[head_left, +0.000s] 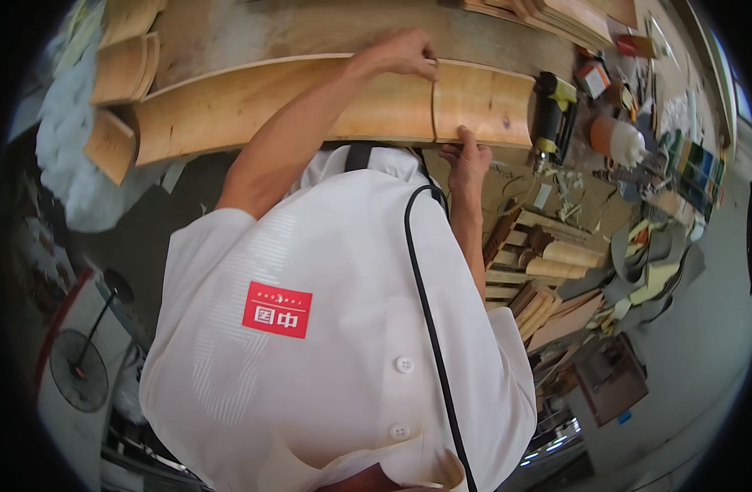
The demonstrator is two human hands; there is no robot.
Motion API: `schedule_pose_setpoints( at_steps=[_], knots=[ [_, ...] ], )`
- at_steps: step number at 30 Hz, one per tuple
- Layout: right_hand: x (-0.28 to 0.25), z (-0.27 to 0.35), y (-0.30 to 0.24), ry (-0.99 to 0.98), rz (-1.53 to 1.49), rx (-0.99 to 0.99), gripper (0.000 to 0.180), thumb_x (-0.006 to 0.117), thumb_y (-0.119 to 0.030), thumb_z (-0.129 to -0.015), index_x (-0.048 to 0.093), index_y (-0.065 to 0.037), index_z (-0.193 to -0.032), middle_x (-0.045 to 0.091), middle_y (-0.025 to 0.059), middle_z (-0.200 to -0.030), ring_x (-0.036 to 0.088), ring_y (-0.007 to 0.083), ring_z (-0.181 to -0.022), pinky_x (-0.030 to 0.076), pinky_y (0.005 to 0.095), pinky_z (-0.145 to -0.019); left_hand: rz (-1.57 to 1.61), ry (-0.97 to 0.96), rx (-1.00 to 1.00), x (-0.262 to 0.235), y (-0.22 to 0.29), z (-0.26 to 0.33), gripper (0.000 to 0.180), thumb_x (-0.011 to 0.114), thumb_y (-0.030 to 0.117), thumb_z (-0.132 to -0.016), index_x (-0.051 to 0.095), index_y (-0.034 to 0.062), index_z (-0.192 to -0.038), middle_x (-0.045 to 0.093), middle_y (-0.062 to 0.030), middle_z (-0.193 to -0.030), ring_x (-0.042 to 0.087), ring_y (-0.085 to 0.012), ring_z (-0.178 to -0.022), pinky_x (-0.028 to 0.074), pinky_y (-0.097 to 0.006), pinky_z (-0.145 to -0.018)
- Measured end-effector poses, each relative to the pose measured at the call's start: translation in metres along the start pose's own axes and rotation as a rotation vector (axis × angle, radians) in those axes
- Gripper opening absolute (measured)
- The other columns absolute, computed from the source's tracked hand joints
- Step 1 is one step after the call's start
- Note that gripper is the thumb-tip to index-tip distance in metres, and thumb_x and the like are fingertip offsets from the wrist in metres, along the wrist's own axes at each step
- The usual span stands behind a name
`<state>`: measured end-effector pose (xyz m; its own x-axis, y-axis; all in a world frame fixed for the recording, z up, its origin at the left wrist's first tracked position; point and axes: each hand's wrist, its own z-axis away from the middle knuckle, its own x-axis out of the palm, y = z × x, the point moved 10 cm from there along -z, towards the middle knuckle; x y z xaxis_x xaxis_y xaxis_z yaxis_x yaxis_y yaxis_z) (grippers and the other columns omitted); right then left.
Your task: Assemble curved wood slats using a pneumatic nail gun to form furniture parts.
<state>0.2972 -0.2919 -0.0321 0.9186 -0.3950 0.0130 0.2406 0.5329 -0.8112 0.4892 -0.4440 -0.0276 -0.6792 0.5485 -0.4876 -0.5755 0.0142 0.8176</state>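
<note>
The long panel [253, 111] is honey-tan with dark flecks, the right panel [484, 102] tan with dark knots. At right, a black and yellow-green nail gun [549, 113]; near, a white shirt [351, 246] with striped print [224, 361] and red patch [277, 310].

there are two hands [402, 53] on two curved boards [484, 102], one nail gun [549, 115] and one squeeze bottle [617, 139].

The left forearm [298, 131] crosses the long curved plywood panel [228, 107] here, blotting out part of its middle! Anything between the left hand's [404, 54] fingertips is too small to tell. The right hand [469, 160] folds some fingertips from sight. Up top, the edge slices 1 plywood stack [556, 20]; below, the black cord [425, 303] runs out of view. That fan's [79, 369] blades? Too blurred to count.
</note>
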Motion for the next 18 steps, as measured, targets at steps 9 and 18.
schedule_pose_setpoints(
  at_steps=[9, 18],
  knots=[
    [-0.001, 0.008, 0.002, 0.004, -0.011, 0.017, 0.026, 0.068, -0.019, -0.081, 0.061, 0.005, -0.087, 0.063, 0.0111, -0.069, 0.06, 0.0176, -0.047, 0.052, 0.0278, -0.042, -0.042, 0.038, -0.034, 0.002, 0.001, 0.001, 0.044, 0.08, 0.033, -0.061, 0.073, 0.0035, -0.092, 0.07, -0.0131, -0.083, 0.065, -0.022, -0.075, 0.05, -0.033, -0.069],
    [0.004, 0.014, 0.001, 0.01, -0.038, 0.035, 0.026, 0.064, -0.017, -0.083, 0.061, 0.009, -0.087, 0.064, 0.0131, -0.069, 0.06, 0.0178, -0.047, 0.053, 0.0286, -0.042, -0.067, 0.031, -0.095, -0.004, 0.001, 0.005, 0.046, 0.08, 0.04, -0.058, 0.075, 0.0108, -0.093, 0.071, -0.01, -0.085, 0.067, -0.024, -0.079, 0.052, -0.035, -0.074]
  ],
)
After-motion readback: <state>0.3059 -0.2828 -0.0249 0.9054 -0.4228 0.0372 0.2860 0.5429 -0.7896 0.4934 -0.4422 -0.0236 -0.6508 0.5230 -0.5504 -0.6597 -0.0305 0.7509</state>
